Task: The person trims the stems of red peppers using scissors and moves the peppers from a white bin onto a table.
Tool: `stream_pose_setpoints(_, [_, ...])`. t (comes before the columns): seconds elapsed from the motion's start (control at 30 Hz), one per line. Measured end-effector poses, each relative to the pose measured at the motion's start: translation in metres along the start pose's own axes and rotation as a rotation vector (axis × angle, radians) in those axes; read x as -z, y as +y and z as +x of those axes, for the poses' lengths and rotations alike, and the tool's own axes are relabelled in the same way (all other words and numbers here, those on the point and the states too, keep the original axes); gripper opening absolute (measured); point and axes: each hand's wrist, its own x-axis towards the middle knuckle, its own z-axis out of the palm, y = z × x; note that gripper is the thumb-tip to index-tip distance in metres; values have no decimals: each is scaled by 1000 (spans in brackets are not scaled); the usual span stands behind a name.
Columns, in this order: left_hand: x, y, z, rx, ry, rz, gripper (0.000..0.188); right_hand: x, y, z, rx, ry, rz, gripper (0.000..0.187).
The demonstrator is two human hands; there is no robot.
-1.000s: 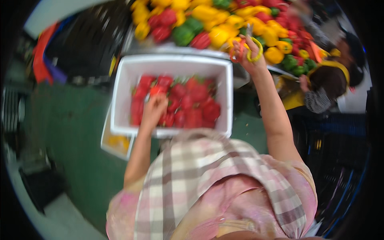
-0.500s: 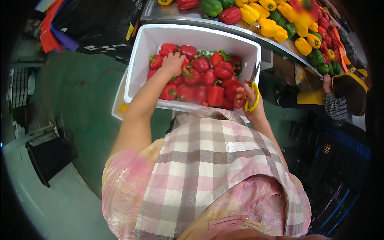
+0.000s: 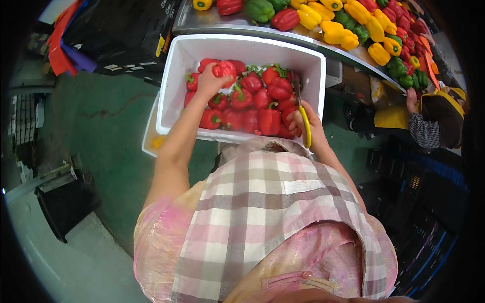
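A white foam box (image 3: pixel 242 44) in front of me holds many red bell peppers (image 3: pixel 242 98), with bits of green stem among them. My left hand (image 3: pixel 208 83) is closed round one red bell pepper (image 3: pixel 225 73) at the left part of the box, just above the others. At the box's right side my right hand (image 3: pixel 314 130) grips a pair of scissors (image 3: pixel 305 126) by its yellow handle. The dark blades point away from me, over the peppers near the right wall. Parts of the right fingers are hidden behind the handle.
Beyond the box runs a metal table (image 3: pixel 217 25) heaped with yellow, green and red peppers. A co-worker's hand (image 3: pixel 411 99) rests at its right end. Black crates (image 3: pixel 121 38) stand at the far left; a second white box (image 3: pixel 150 132) sits partly under the first.
My left hand has taken hold of a red bell pepper and lifted it slightly. The scissors in my right hand have swung left, their blades now over the peppers.
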Motion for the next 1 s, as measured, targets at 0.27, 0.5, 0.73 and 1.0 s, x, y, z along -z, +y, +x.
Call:
stream_pose_setpoints(0.27, [6,66,-78,268,-319,-1745,64,-15,6,10,418,-83,-778,60])
stream_pose_setpoints(0.5, [-10,88,-111,322,-319,-1715,62,-27,-9,11,485,-13,-981,61])
stream_pose_setpoints(0.73, [-24,79,-118,412,-333,-1734,59,-20,1,15,475,13,-1093,52])
stream_pose_setpoints(1.0, [-26,69,-124,479,-322,-1718,57,-7,34,22,292,-110,-832,42])
